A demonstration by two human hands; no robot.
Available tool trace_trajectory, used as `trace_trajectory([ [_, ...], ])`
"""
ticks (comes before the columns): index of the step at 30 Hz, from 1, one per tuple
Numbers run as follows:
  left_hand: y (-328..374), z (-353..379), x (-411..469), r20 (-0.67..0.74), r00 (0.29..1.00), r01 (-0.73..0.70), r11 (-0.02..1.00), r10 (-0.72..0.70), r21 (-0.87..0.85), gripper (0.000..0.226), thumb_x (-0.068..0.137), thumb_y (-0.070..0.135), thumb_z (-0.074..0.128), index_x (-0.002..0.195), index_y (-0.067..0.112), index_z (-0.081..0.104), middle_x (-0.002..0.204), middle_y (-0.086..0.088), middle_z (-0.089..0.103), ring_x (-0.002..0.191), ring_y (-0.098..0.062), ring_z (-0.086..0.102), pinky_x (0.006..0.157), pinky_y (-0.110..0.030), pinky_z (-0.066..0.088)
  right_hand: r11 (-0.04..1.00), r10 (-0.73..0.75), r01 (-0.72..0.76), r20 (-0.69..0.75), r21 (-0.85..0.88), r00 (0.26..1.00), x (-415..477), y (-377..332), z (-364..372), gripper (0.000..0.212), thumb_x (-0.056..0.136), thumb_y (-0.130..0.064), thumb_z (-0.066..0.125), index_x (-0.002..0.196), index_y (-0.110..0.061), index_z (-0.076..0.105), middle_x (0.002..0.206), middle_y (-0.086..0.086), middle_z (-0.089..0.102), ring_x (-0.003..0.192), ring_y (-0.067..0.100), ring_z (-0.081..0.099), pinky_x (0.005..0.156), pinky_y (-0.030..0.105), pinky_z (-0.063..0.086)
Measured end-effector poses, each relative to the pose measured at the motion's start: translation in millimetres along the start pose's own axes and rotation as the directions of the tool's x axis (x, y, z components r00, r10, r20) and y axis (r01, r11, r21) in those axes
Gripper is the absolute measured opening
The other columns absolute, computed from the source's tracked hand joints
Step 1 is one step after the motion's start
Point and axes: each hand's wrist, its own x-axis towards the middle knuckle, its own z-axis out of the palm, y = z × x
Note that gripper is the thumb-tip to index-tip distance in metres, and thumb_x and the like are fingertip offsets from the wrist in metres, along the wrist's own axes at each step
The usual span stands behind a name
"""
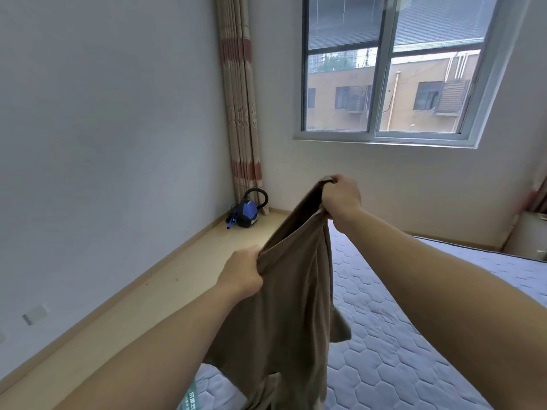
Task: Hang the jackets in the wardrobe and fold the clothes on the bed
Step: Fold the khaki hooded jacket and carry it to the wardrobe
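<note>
The bed (414, 335) is my work surface: a bare quilted mattress that fills the lower right of my view, with plenty of flat room. Along the bed's left side runs a pale wooden ledge (165, 279). I judge the cloth should come down on the bed and well away from that edge, so nothing slides off mid-fold.

The brown garment (296, 291) hangs in the air above the bed's left edge, stretched by its top hem between my two hands. The rest falls in loose folds towards the bed's near corner. Its lowest part runs out of view, so I cannot tell whether it touches the mattress. It reads as one of the clothes to fold, not a jacket, though its exact kind is hard to make out.

My right hand (343, 196) is closed round the hem at the higher end, further over the bed. My left hand (241, 272) is clenched on the hem at the lower end, nearer the bed's left edge.

To do this step well, I would level my hands, draw the hem taut and give a light shake so that the twisted lower flap drops straight. Then I would lay the garment flat on the bed, bottom first, and smooth it before the first fold. The grip at each corner must stay firm, because a slipped corner means creases.
</note>
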Motion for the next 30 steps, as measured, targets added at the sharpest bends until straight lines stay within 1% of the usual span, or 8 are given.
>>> trace_trajectory([
  [8, -34.2, 11.7, 4.1, 0.062, 0.981, 0.178, 0.979, -0.185, 0.098, 0.018, 0.090, 0.015, 0.053, 0.078, 0.024, 0.063, 0.081, 0.000, 0.066, 0.076, -0.017, 0.063, 0.071, -0.034, 0.056, 0.998, 0.018, 0.002, -0.336, 0.059, 0.942, 16.9, 0.2, -94.2, 0.032, 0.096, -0.012, 0.045, 0.116, -0.016, 0.069, 0.106, 0.013, 0.070, 0.100, 0.037, 0.068, 0.091, 0.051, 0.059],
  [12, -27.3, 1.8, 20.9, -0.024, 0.981, 0.195, 0.971, -0.194, 0.135, 0.024, 0.102, 0.023, 0.040, 0.091, 0.022, 0.061, 0.090, 0.000, 0.064, 0.081, -0.018, 0.061, 0.073, -0.036, 0.051, 0.997, -0.050, 0.025, -0.386, -0.069, 0.921, 7.2, 11.4, -127.3, 0.031, 0.104, -0.012, 0.047, 0.129, -0.013, 0.064, 0.120, 0.010, 0.067, 0.108, 0.030, 0.063, 0.097, 0.044, 0.056],
  [15, -24.2, -14.3, 39.8, -0.052, 0.978, 0.210, 0.958, -0.204, 0.196, 0.031, 0.104, 0.033, 0.033, 0.099, 0.021, 0.062, 0.098, -0.002, 0.065, 0.087, -0.024, 0.062, 0.081, -0.039, 0.054, 0.989, -0.062, 0.001, -0.411, -0.146, 0.910, 1.8, 22.2, -145.6, 0.028, 0.103, -0.013, 0.049, 0.127, -0.009, 0.064, 0.115, 0.012, 0.067, 0.106, 0.032, 0.064, 0.095, 0.045, 0.057],
  [18, -11.6, -32.4, 54.4, -0.107, 0.971, 0.233, 0.949, -0.214, 0.213, 0.032, 0.106, 0.035, 0.032, 0.105, 0.016, 0.058, 0.104, -0.007, 0.065, 0.094, -0.031, 0.063, 0.080, -0.038, 0.051, 0.961, -0.078, -0.038, -0.400, -0.275, 0.913, -5.1, 33.8, -161.5, 0.023, 0.102, -0.013, 0.053, 0.120, -0.005, 0.066, 0.109, 0.013, 0.067, 0.099, 0.030, 0.064, 0.085, 0.036, 0.056],
  [21, 10.0, -46.7, 72.4, -0.160, 0.959, 0.241, 0.970, -0.235, 0.020, 0.028, 0.105, 0.024, 0.039, 0.117, 0.006, 0.057, 0.116, -0.018, 0.063, 0.106, -0.039, 0.060, 0.083, -0.041, 0.044, 0.888, -0.131, -0.046, -0.346, -0.458, 0.929, -13.1, 42.7, -171.1, 0.018, 0.098, -0.010, 0.058, 0.111, -0.006, 0.069, 0.101, 0.011, 0.066, 0.088, 0.026, 0.057, 0.074, 0.029, 0.046],
  [25, 25.8, -55.6, 82.9, -0.202, 0.955, 0.172, 0.962, -0.215, -0.211, 0.018, 0.104, 0.016, 0.040, 0.113, 0.010, 0.055, 0.107, -0.011, 0.058, 0.096, -0.034, 0.054, 0.080, -0.039, 0.046, 0.727, -0.069, -0.092, -0.206, -0.681, 0.976, -14.7, 55.9, -176.6, 0.008, 0.092, -0.008, 0.061, 0.088, -0.008, 0.068, 0.078, 0.006, 0.062, 0.065, 0.018, 0.052, 0.053, 0.021, 0.032],
  [28, 21.6, -65.2, 77.9, -0.209, 0.976, 0.027, 0.987, -0.060, -0.156, 0.015, 0.103, 0.021, 0.051, 0.106, 0.010, 0.062, 0.099, -0.007, 0.060, 0.090, -0.029, 0.052, 0.075, -0.035, 0.040, 0.616, -0.016, -0.099, -0.138, -0.782, 0.990, -13.5, 66.1, -177.2, 0.008, 0.088, -0.007, 0.061, 0.082, -0.008, 0.067, 0.074, 0.007, 0.059, 0.065, 0.020, 0.052, 0.050, 0.023, 0.032],
  [30, 7.6, -75.4, 73.1, -0.128, 0.990, -0.055, 0.998, 0.050, -0.036, 0.017, 0.095, 0.032, 0.067, 0.095, 0.015, 0.067, 0.090, -0.003, 0.065, 0.085, -0.025, 0.057, 0.071, -0.033, 0.039, 0.534, 0.020, -0.088, -0.092, -0.841, 0.996, -14.4, 74.0, -176.9, 0.007, 0.086, -0.006, 0.060, 0.083, -0.009, 0.066, 0.076, 0.007, 0.059, 0.066, 0.021, 0.052, 0.050, 0.024, 0.033],
])
